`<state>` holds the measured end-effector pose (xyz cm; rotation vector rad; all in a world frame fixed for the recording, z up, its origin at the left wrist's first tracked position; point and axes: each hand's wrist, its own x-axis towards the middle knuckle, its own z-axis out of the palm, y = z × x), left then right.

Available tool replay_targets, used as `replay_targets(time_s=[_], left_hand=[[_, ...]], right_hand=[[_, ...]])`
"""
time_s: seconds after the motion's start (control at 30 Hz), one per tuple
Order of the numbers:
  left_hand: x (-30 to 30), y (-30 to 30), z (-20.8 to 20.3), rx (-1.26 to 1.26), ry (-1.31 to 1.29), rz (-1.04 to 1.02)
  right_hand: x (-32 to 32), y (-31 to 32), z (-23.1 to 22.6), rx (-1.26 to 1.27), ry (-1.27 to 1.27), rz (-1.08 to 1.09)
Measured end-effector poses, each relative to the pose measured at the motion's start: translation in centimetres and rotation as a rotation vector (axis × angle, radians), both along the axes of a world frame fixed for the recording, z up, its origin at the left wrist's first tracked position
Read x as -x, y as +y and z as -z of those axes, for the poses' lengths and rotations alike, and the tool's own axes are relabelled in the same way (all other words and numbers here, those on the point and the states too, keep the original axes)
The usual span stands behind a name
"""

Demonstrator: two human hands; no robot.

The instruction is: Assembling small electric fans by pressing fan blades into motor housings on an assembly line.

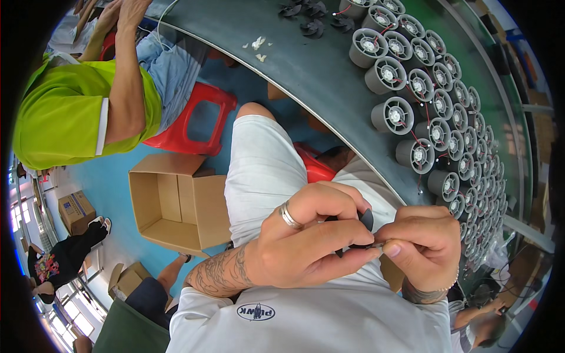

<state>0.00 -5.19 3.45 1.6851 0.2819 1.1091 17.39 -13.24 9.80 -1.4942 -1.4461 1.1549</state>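
Observation:
Over my lap, my left hand (312,238), a ring on one finger, is closed around a black fan impeller (366,220). Only a few of its blades show between the fingers. Close beside it, my right hand (426,244) pinches thumb against forefinger at the impeller's edge. A thin, metallic-looking sliver (379,245) shows at that pinch, too small to name. More black impellers (312,28) lie loose at the far end of the table. Grey round fan housings (392,116) with red wires stand in rows on the table to the right.
The dark table (318,76) curves along my right, with white scraps (258,43) on it. An open cardboard box (176,203) stands on the blue floor at left. A co-worker in a lime shirt (88,112) sits on a red stool (203,120) at far left.

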Motion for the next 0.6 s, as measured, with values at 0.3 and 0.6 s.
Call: replay_targets(time_s=[0.3,0.6], left_hand=[[0.1,0.1,0.1,0.018,-0.007,0.03],[0.9,0.3,-0.6,0.613,-0.004,0.216]], right_hand=[[0.4,-0.3,0.2,0.011,0.011,0.08],[0.6,-1.0,1.2,-0.076,0.247,0.411]])
